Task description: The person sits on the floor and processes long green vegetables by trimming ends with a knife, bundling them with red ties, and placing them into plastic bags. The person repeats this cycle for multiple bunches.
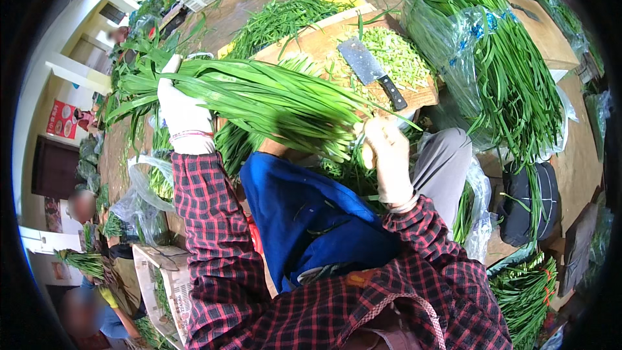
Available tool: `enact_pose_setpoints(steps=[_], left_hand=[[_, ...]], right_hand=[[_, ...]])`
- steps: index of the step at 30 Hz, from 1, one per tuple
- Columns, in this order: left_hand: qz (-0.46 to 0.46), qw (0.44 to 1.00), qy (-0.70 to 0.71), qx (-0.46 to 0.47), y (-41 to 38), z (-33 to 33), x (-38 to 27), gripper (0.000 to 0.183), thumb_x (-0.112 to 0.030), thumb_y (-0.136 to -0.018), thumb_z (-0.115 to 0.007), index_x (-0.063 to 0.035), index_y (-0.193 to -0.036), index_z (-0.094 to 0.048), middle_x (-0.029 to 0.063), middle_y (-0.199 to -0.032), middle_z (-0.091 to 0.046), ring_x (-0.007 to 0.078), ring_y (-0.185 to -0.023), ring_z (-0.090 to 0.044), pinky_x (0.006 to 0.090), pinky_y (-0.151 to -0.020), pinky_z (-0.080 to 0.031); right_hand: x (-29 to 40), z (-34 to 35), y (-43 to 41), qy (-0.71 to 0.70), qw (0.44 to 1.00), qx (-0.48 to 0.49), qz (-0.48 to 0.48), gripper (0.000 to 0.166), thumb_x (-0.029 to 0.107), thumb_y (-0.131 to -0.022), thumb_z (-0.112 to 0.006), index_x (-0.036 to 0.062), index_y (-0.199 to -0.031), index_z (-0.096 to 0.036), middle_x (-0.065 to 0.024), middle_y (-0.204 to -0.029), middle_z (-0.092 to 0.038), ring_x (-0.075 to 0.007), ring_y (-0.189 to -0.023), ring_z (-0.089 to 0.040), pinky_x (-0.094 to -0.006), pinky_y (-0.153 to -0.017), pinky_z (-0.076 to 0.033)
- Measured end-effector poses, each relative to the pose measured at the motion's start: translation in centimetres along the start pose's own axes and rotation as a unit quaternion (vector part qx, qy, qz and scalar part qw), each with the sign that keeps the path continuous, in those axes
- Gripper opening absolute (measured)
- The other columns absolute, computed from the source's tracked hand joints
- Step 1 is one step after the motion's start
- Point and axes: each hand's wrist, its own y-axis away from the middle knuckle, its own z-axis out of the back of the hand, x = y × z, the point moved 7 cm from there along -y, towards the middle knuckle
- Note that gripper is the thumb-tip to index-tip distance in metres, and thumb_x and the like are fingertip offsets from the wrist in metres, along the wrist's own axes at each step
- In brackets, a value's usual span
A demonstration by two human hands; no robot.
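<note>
A large bunch of long green leafy stalks, like garlic chives (pixel 272 92), lies across my lap in the air. My left hand (pixel 182 107), in a white glove, grips its leafy end. At the pale stem end is my right hand (pixel 386 155), also gloved, with fingers curled close to the stems; whether it pinches one is unclear. Beyond the bunch, a cleaver (pixel 362 61) with a black handle rests on a round wooden chopping board (pixel 418 99), beside a heap of chopped pale stem pieces (pixel 396 56).
Right of the board stands a big clear bag of green stalks (pixel 515 73). More loose greens (pixel 286 19) lie behind the board. A white plastic crate (pixel 163 291) is at lower left, near a co-worker in a yellow glove (pixel 108 296). A dark bundle (pixel 529 204) sits at right.
</note>
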Motion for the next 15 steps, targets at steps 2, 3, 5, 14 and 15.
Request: enact_pose_setpoints(steps=[2,3,5,14,15], left_hand=[[-0.021,1.0,-0.016,0.009,-0.1,1.0,0.0,0.023,-0.013,-0.094,-0.05,-0.0012,-0.11,-0.06,0.0114,-0.1,-0.061,0.0236,-0.089,-0.061,0.0382,-0.081,-0.052],[-0.041,0.999,-0.035,0.008,0.1,0.4,-0.1,0.022,-0.014,-0.094,-0.051,-0.0012,-0.109,-0.061,0.0111,-0.099,-0.061,0.0235,-0.089,-0.061,0.038,-0.081,-0.052],[-0.047,0.998,-0.045,0.013,0.5,-0.8,-0.1,0.021,-0.014,-0.093,-0.053,-0.0012,-0.107,-0.061,0.0106,-0.098,-0.062,0.0232,-0.088,-0.061,0.0376,-0.08,-0.052],[-0.009,0.999,-0.032,0.028,-2.2,1.6,-0.3,0.032,-0.003,-0.093,-0.045,0.0008,-0.125,-0.049,0.0168,-0.11,-0.058,0.025,-0.094,-0.06,0.036,-0.084,-0.052],[0.016,1.0,0.012,0.011,-3.0,2.1,-0.4,0.031,-0.007,-0.094,-0.044,0.0011,-0.123,-0.05,0.0161,-0.11,-0.059,0.0257,-0.093,-0.06,0.0375,-0.084,-0.052]], right_hand=[[0.6,0.2,-1.0,0.07,0.997,-0.027,-0.02,0.025,0.027,-0.095,-0.056,0.004,-0.097,-0.066,0.0024,-0.059,-0.052,-0.0045,-0.048,-0.044,-0.0205,-0.045,-0.033],[0.9,0.2,-1.8,0.201,0.979,-0.027,-0.014,0.028,0.03,-0.093,-0.058,0.0031,-0.096,-0.066,0.0009,-0.06,-0.054,-0.0058,-0.05,-0.048,-0.0229,-0.048,-0.038],[0.4,-0.6,-2.5,0.219,0.976,-0.002,-0.005,0.03,0.031,-0.092,-0.059,0.0018,-0.093,-0.066,-0.0011,-0.061,-0.056,-0.007,-0.053,-0.053,-0.0255,-0.052,-0.043],[2.1,0.1,-2.8,0.491,0.835,-0.017,0.25,0.028,0.033,-0.093,-0.054,0.0094,-0.081,-0.063,-0.0139,-0.067,-0.059,-0.0339,-0.064,-0.06,-0.0413,-0.057,-0.047],[1.5,1.7,-2.2,0.56,0.78,-0.001,0.28,0.029,0.035,-0.092,-0.055,0.0096,-0.083,-0.065,-0.0125,-0.07,-0.062,-0.0331,-0.066,-0.062,-0.0412,-0.057,-0.048]])
